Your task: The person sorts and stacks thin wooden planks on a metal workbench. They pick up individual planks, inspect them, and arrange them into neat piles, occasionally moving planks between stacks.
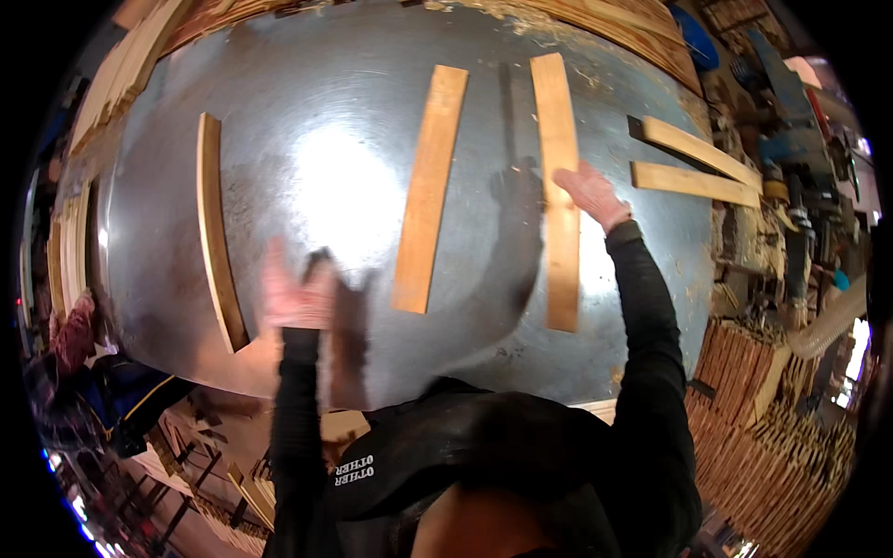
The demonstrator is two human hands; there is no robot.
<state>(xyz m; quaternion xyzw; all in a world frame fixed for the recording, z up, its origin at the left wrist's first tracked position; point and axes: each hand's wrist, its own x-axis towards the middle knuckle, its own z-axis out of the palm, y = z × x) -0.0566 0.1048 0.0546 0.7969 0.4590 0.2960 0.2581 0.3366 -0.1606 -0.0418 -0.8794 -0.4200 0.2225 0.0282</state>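
Observation:
My right hand grips the right edge of a pale wooden board, its thumb over the upper face; its other fingers are partly hidden. A shadow falls on the metal tabletop to the left of this board. My left hand, somewhat blurred, is over the table with fingers apart and nothing visible in it. Between my hands lies a second wooden board, flat and slightly slanted. Left of my left hand, a narrow wooden strip shows a dark side face.
Two short wooden pieces lie at the table's right side, near machinery. Wood shavings and boards line the far edge. Stacked strips stand at lower right. At the far left are another person's gloved hand and upright boards.

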